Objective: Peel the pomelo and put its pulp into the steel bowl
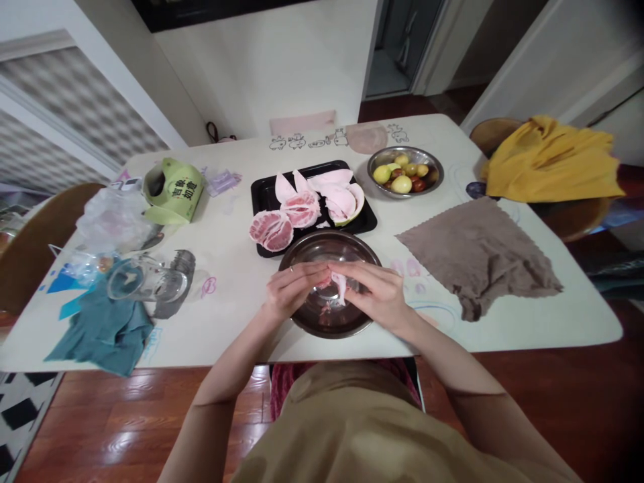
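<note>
Over a shiny metal bowl [306,251], my left hand [292,287] and my right hand [377,293] meet at the fingertips. Both are closed on a pomelo segment [341,288]; its white membrane hangs down and a bit of pink flesh shows by the left fingers. A few small pink pieces [329,310] seem to lie in the bowl. Just beyond stands a black tray [260,194]. In it are peeled pomelo chunks [272,230] with pink flesh, and thick pieces of pomelo peel [345,201]. The fingers hide part of the segment.
A metal bowl of small yellow and red fruit [401,182] stands at the back right, near a brown cloth [477,245]. On the left are a green box [176,191], a plastic bag [113,218], a glass pitcher [151,280] lying tilted and a teal cloth [108,332].
</note>
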{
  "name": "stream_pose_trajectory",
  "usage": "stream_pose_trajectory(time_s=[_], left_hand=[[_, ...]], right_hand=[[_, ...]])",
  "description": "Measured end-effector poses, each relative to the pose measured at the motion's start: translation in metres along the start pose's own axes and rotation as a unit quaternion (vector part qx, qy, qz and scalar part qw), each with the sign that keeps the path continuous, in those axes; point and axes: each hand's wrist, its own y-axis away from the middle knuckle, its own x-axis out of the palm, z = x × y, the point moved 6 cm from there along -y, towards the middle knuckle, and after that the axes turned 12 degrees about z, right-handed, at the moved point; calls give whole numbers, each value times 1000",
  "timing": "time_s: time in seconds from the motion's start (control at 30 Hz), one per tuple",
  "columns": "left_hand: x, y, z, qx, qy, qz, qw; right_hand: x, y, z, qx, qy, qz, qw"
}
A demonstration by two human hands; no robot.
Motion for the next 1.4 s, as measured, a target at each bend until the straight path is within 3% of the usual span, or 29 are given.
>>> stream_pose_trajectory(time_s=[0.23,0.47,0.7,0.9,1.07,1.2,1.4], left_hand=[[1,-2,-3,-4,3,20,1000],[-7,-4,-3,22,33,-27,999],[-6,-2,1,16,52,-64,996],[2,-10,6,-104,58,-8,993],[5,1,-12,-47,-80,-33,995],[1,10,-16,-7,-122,-55,991],[-2,10,-17,17,-127,-10,992]], right_hand=[[5,4,-5,30,-19,-58,998],[-3,0,-5,44,-28,-88,995],[-6,6,12,-80,42,-61,994],[1,18,11,-125,151,-46,980],[10,16,20,-175,157,-49,971],[8,8,20,-136,97,-43,985],[7,13,16,-81,67,-72,992]])
